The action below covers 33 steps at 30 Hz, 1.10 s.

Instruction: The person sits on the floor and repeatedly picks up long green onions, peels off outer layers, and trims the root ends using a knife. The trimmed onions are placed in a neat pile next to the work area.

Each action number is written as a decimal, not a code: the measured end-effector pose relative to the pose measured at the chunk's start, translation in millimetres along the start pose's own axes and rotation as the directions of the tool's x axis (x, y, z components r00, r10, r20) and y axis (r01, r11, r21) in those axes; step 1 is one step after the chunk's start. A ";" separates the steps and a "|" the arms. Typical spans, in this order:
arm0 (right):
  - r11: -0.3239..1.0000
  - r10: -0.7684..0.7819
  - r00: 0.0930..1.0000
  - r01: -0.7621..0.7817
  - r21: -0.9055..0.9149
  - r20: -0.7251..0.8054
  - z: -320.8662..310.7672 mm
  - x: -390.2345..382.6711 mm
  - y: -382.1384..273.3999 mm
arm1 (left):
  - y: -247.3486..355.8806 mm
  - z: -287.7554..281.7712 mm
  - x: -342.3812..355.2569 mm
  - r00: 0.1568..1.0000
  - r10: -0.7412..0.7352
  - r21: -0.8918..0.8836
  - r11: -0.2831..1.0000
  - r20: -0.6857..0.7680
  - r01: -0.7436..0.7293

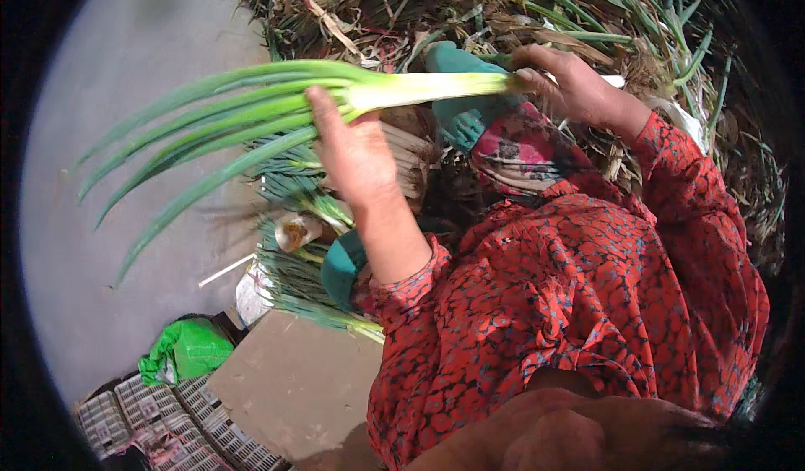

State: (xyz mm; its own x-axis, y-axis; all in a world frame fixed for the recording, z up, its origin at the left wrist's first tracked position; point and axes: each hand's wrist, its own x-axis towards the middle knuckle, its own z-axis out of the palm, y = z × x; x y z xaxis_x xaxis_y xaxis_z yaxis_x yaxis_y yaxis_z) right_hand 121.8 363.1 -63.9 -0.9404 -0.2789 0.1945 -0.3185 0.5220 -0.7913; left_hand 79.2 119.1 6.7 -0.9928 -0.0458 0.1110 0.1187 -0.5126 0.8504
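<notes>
A long green onion [402, 90] is stretched sideways between my two hands. Its several green leaves fan out to the left, and its pale stem points right. My left hand [359, 148] is closed around it where the leaves meet the stem, thumb on top, the other fingers mostly hidden underneath. At the root end, my right hand [570, 85] has its fingers bent and pressed against the stem tip. Below my left forearm lie more green onions [302, 186]. Teal fabric [461, 93] shows behind the stem, near my patterned trouser leg.
A large heap of onion plants and dry, soil-stained leaves [470, 10] fills the far side and right. Grey floor [126, 110] spreads to the left. Lower left are plastic crates [159, 421], a bright green bag [189, 349], a flat brown board [293, 379] and a thin white stick [226, 270].
</notes>
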 end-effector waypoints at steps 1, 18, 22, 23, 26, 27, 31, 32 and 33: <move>0.998 -0.062 0.997 0.061 -0.032 -0.049 0.7 4.5 -6.9 | -6.5 2.6 -0.5 0.999 0.019 0.019 1.000 -0.033 -0.019; 0.776 -0.013 0.997 0.059 0.628 -0.077 15.4 77.4 -30.1 | -39.8 37.6 -4.1 0.994 -0.036 -0.025 0.999 0.108 0.039; 0.763 0.288 0.943 -0.121 0.636 -0.167 19.5 54.8 14.1 | -26.5 28.4 5.4 0.998 0.031 -0.038 0.999 0.047 -0.029; 0.788 0.287 0.940 -0.124 0.603 -0.182 16.7 44.2 26.7 | -21.6 23.5 8.3 0.997 0.062 -0.068 0.996 0.041 -0.059; 0.889 0.266 0.951 -0.180 0.421 -0.155 -6.9 8.0 51.1 | -18.6 19.5 13.8 0.998 0.056 -0.171 0.984 0.041 -0.048; 0.881 0.308 0.937 -0.215 0.421 -0.167 -7.3 0.6 50.4 | -20.9 19.1 12.7 0.998 0.032 -0.204 0.979 0.061 -0.019; 0.970 0.224 0.915 -0.241 -0.010 -0.335 -35.8 -22.9 92.7 | -12.4 1.4 18.2 0.996 0.017 -0.210 0.978 0.086 0.001; 0.913 0.371 0.872 -0.405 -0.043 -0.320 -49.9 -38.2 103.0 | -5.1 -5.5 23.1 0.997 0.052 -0.184 0.982 0.059 -0.041; 0.861 0.466 0.773 -0.508 0.020 -0.431 -57.0 -61.1 130.2 | 2.7 -9.6 28.4 0.996 0.086 -0.326 0.942 -0.014 -0.086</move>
State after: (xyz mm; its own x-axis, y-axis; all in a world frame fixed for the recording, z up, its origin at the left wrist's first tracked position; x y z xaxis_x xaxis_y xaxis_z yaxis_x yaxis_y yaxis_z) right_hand 131.0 494.1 -145.7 -0.9264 0.3751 0.0316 0.2057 0.5747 -0.7921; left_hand 51.1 108.2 7.1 -0.9791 -0.1017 0.1764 0.1911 -0.7578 0.6238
